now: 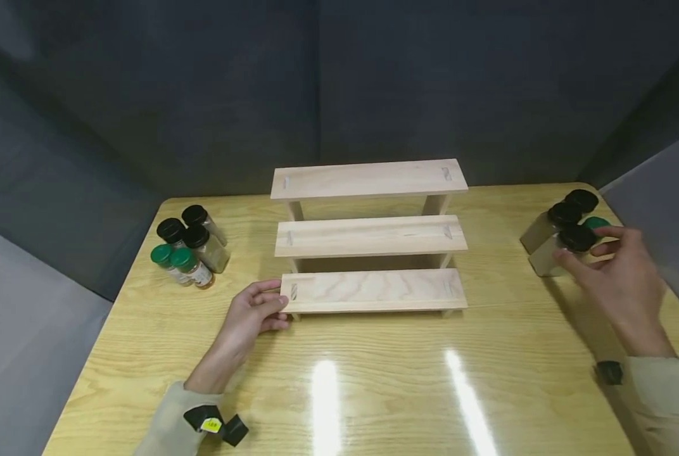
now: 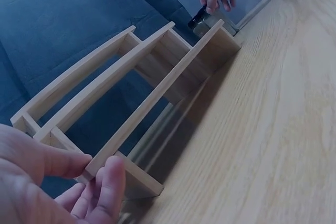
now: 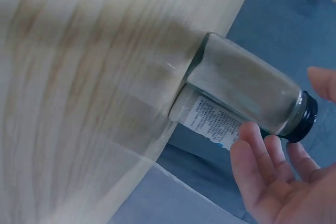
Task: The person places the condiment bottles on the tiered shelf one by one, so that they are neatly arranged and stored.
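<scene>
A three-tier wooden shelf rack [image 1: 374, 288] stands mid-table. At its left end my left hand [image 1: 248, 313] pinches the lowest board between thumb and fingers, as the left wrist view also shows. On the right, my right hand [image 1: 621, 278] reaches around a group of jars, its thumb and fingers spread apart. Nearest it is a clear square glass jar [image 3: 247, 85] with a black lid; the thumb stands off that lid in the right wrist view. The fingertips overlap a smaller labelled jar [image 3: 207, 119], and the index finger is right at a green lid [image 1: 595, 223].
Two more black-lidded jars [image 1: 562, 215] stand behind the front one at the right. At the left are several black-lidded jars [image 1: 208, 247] and two green-capped bottles [image 1: 194, 269]. Dark cloth [image 1: 317, 95] hangs behind the wooden table [image 1: 385, 380].
</scene>
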`<state>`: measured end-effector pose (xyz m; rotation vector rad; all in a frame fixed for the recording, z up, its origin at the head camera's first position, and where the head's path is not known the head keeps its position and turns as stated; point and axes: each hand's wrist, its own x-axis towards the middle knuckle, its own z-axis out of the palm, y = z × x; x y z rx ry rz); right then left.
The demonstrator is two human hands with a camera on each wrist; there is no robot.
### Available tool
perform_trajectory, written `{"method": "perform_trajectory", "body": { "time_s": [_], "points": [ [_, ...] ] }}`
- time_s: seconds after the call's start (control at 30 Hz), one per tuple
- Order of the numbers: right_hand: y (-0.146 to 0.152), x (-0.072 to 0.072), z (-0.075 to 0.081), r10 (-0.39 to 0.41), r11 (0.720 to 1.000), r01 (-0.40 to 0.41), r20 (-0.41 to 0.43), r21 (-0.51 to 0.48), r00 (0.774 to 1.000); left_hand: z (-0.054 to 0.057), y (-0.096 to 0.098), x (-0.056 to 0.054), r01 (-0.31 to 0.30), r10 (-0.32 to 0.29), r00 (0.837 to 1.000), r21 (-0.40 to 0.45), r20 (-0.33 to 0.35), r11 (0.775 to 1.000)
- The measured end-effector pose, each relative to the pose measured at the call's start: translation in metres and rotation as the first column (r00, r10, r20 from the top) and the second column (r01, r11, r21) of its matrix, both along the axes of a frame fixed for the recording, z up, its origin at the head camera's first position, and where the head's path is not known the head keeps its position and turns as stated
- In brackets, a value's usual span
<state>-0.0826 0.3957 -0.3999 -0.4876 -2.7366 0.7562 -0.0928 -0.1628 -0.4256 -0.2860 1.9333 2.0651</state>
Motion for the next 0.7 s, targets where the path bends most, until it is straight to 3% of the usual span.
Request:
{"method": "perform_trajectory", "body": {
  "time_s": [0.37, 0.7],
  "points": [
    [0.0032, -0.0055, -0.0100, -0.008, 0.999, 0.008, 0.012, 0.048, 1.000, -0.0032, 0.0020, -0.0024, -0.007, 0.008, 1.000, 0.022, -0.008, 1.000],
    [-0.0013, -0.0086, -0.0098, -0.003, 1.000, 0.004, -0.051, 0.030, 0.999, -0.0050, 0.0009, -0.0031, -0.007, 0.007, 1.000, 0.026, -0.012, 1.000]
  ]
}}
